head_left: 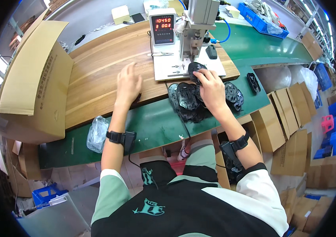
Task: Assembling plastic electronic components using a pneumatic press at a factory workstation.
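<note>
A black part [194, 72] is pinched by the right hand [212, 87], while the empty left hand [129, 82] is held loosely spread.

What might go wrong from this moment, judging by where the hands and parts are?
The right hand holds a black part close to the press; fingers might get pinched if its tool came down there.

The other parts lie heaped beneath that hand, so it could knock some loose.

The bag lies at the table's front edge beside the left forearm, which might brush it off.
</note>
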`<state>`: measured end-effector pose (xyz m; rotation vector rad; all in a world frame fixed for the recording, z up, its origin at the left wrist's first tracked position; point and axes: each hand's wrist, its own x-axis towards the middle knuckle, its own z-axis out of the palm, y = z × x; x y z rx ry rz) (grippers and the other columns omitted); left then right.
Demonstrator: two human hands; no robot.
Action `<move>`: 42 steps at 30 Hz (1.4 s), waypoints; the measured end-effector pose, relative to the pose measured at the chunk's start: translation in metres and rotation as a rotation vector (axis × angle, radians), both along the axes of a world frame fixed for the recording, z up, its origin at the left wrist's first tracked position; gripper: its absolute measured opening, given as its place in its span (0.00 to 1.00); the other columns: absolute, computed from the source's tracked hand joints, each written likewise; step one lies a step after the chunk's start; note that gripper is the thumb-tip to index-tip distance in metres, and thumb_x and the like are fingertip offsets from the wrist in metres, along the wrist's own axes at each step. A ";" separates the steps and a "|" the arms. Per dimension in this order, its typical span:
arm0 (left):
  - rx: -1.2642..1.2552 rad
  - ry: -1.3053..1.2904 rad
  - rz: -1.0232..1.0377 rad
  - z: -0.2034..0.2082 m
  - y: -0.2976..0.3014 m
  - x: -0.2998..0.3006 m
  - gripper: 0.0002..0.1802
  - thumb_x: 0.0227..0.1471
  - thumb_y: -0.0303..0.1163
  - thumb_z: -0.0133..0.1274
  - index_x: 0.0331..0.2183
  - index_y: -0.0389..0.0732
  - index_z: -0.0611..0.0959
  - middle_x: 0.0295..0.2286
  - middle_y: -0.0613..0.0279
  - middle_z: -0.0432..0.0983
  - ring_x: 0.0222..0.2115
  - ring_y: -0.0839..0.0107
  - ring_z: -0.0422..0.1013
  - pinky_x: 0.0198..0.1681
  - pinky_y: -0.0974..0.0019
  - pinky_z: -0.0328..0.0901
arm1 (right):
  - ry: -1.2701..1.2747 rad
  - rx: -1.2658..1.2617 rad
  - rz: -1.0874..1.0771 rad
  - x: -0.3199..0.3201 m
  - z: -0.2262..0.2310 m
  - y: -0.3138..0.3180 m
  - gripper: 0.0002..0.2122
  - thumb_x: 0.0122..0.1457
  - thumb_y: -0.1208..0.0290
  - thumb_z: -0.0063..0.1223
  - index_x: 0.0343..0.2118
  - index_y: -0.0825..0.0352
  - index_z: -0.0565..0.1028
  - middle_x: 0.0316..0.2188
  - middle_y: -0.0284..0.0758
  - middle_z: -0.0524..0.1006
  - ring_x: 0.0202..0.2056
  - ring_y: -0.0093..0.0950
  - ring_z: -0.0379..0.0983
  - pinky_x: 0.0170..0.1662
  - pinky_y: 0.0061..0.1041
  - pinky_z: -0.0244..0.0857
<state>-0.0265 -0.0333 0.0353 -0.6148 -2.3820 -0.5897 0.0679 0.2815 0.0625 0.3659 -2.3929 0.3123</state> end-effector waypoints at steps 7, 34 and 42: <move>0.425 -0.121 0.087 -0.029 -0.040 0.004 0.15 0.56 0.24 0.53 0.46 0.33 0.81 0.48 0.45 0.77 0.52 0.45 0.73 0.58 0.52 0.66 | -0.024 -0.044 0.020 0.000 -0.001 -0.005 0.22 0.50 0.84 0.57 0.50 0.63 0.80 0.50 0.35 0.81 0.52 0.39 0.76 0.56 0.37 0.72; 0.494 -0.158 0.020 -0.028 -0.036 0.011 0.11 0.56 0.20 0.51 0.42 0.33 0.82 0.44 0.50 0.77 0.39 0.55 0.78 0.45 0.58 0.73 | -0.143 0.137 0.009 -0.028 0.006 -0.010 0.19 0.53 0.84 0.53 0.48 0.65 0.82 0.48 0.37 0.82 0.47 0.39 0.78 0.52 0.40 0.70; 0.473 -0.157 0.160 -0.026 -0.030 0.013 0.07 0.57 0.26 0.52 0.37 0.36 0.83 0.29 0.49 0.80 0.31 0.55 0.78 0.37 0.56 0.71 | -0.143 -0.087 0.110 -0.026 0.028 0.010 0.20 0.50 0.84 0.54 0.48 0.64 0.81 0.44 0.40 0.81 0.47 0.44 0.75 0.52 0.41 0.72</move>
